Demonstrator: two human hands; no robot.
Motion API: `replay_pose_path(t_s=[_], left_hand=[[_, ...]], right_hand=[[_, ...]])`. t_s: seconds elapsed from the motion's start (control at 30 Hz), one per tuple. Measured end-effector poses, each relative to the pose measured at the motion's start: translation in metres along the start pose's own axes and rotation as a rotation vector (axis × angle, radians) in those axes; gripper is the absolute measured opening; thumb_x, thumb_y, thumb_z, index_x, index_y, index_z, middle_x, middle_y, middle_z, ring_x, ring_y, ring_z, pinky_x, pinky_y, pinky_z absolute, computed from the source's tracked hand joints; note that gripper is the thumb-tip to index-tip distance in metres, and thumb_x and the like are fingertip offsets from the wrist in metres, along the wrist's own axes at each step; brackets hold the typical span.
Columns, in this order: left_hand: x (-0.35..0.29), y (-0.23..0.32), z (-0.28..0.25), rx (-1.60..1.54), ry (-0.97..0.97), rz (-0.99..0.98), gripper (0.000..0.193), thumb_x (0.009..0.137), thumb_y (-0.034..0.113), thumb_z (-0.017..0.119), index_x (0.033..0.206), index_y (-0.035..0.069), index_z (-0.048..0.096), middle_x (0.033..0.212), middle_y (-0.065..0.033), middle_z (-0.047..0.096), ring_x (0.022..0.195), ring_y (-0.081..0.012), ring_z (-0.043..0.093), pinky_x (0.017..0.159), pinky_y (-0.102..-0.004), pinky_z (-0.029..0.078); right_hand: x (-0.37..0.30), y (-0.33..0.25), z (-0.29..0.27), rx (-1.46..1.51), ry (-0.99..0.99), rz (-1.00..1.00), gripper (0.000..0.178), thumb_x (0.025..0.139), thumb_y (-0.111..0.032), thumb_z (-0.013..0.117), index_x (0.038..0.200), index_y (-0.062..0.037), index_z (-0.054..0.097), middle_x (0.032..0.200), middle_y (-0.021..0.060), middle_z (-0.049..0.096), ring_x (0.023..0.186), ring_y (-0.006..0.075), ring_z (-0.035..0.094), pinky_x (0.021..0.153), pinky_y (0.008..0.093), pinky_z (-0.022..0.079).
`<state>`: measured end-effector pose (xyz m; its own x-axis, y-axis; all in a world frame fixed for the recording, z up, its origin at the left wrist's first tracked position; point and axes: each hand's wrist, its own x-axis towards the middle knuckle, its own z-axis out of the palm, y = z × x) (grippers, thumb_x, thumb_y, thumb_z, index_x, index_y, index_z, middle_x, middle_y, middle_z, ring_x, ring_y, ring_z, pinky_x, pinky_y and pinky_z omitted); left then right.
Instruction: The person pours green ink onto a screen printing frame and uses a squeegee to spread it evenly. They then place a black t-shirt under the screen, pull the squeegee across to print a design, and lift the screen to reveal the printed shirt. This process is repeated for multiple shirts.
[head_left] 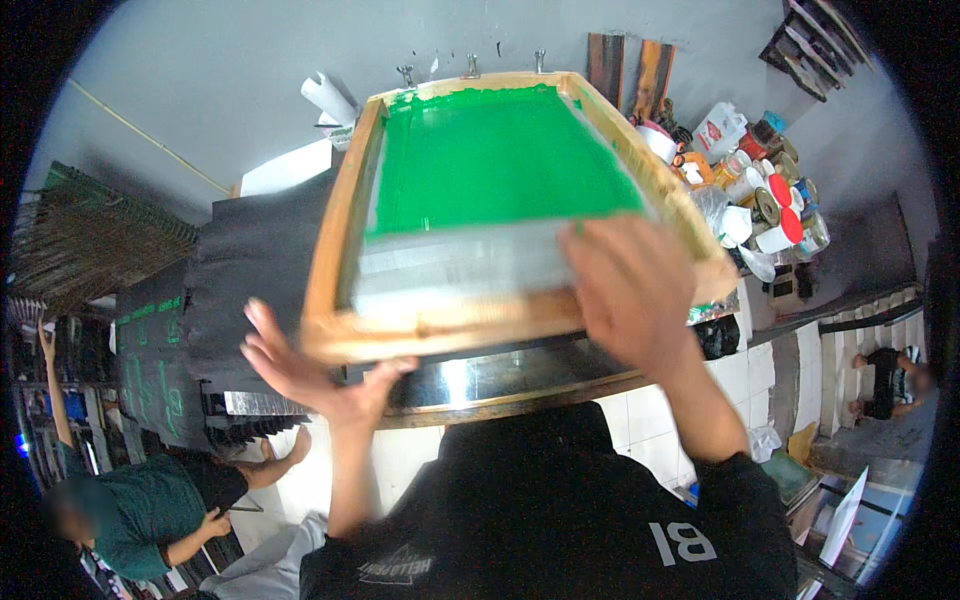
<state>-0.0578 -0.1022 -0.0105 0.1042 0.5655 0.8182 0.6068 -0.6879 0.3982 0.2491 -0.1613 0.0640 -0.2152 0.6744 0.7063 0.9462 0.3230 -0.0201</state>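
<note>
A wooden screen printing frame (335,215) with pale mesh lies in front of me, its far part coated in bright green (490,155). The near strip of mesh is greyish and blurred. My right hand (635,290) reaches over the near rail towards the right corner, fingers curled inward and smeared by motion; it appears to grip the rail, with its thumb hidden. At the near left corner is my left hand (325,375), fingers spread, its thumb close to the underside of the rail. Below the frame shows a shiny dark tabletop (470,385).
Metal clamps (472,66) stand at the frame's far edge. Crowded jars and tubs (765,200) sit to the right, dark sheets (255,260) to the left. One person (140,510) is at the lower left; another (885,385) is by steps at far right.
</note>
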Motion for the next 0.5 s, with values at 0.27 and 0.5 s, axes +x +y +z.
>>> replay_pose_path(t_s=[0.27,0.5], left_hand=[[-0.001,-0.123,0.068,0.246,-0.651,-0.509,0.088,0.086,0.039,0.079,0.152,0.0,0.036,0.151,-0.0265,0.047,0.143,-0.0367,0.044,0.118,-0.0608,0.021],[0.038,-0.141,0.08,0.257,-1.026,-0.652,0.035,0.084,0.03,0.081,0.1,0.001,0.068,0.096,-0.0107,0.071,0.095,-0.0284,0.065,0.092,-0.0455,0.04]], right_hand=[[0.188,0.024,-0.058,0.097,-0.128,0.417,0.026,0.091,-0.024,0.071,0.098,0.0005,0.074,0.089,0.0218,0.071,0.08,0.0335,0.069,0.075,0.0422,0.054],[0.251,0.09,-0.054,0.117,-0.034,0.253,0.034,0.091,-0.025,0.072,0.108,0.0042,0.076,0.1,0.0255,0.075,0.091,0.035,0.072,0.089,0.0436,0.053]])
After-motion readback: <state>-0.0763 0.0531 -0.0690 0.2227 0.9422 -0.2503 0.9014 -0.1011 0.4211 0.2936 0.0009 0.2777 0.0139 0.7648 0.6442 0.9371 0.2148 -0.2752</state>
